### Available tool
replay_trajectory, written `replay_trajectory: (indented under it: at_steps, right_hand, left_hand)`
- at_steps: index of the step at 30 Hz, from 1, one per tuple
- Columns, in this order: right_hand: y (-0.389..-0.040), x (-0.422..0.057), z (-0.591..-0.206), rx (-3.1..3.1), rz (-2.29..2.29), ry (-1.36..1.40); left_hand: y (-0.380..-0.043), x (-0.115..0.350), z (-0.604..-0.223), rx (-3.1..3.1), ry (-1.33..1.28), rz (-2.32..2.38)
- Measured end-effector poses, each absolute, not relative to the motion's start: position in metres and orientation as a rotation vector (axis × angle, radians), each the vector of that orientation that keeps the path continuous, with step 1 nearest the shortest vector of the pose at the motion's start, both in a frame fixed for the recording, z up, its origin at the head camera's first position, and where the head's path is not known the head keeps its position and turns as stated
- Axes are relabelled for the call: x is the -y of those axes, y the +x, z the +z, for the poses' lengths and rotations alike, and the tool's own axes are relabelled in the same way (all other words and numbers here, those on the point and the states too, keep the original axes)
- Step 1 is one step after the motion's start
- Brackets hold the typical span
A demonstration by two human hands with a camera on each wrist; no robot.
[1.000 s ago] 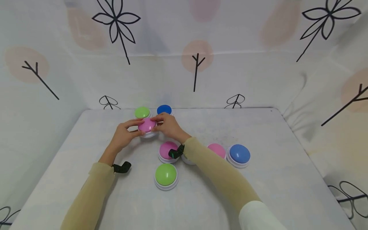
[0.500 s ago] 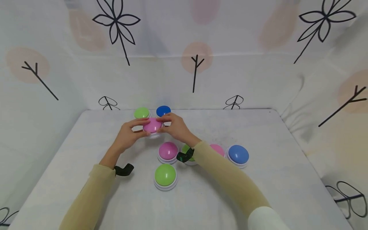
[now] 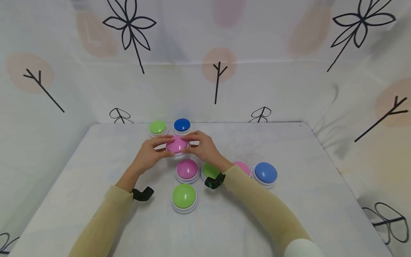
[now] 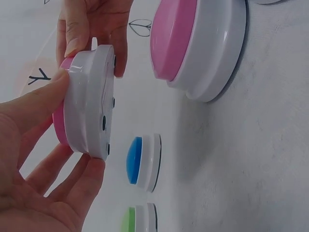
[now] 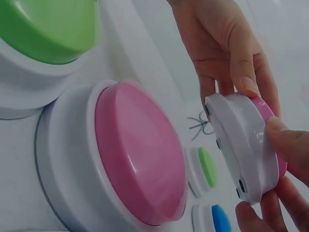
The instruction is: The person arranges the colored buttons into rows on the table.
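White table [image 3: 138, 228], then hands: left hand [image 3: 150, 153] and right hand [image 3: 203, 147] pinch the held pink button [image 3: 177, 145] by opposite edges. It's off the table, between the far blue button [image 3: 182, 124] and the near pink button [image 3: 187, 169]. Best: move both hands together, hold level, clear both neighbours, land all dark feet [image 4: 104, 123] at once.

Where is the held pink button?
Head view, left of centre: the held pink button is off the table, between the left hand and right hand.
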State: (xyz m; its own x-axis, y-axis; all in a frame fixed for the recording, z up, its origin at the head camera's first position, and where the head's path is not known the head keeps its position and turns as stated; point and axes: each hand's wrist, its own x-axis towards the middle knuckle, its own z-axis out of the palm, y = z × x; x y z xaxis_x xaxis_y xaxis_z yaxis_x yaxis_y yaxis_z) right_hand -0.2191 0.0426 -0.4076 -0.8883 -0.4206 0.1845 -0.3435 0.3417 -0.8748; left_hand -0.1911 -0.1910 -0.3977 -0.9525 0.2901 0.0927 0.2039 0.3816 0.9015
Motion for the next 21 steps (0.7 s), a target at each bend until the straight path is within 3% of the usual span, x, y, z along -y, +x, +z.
replay_trajectory:
  at_steps: [9, 21]
  right_hand:
    - [-0.207, -0.057, -0.411, -2.459, -1.694, -0.694]
    - [-0.197, -0.083, -0.418, -2.423, -1.773, -0.714]
  left_hand:
    - [-0.170, 0.173, -0.374, -2.535, 0.488, 1.617]
    - [-0.177, 0.159, -0.393, -2.491, 0.527, 1.625]
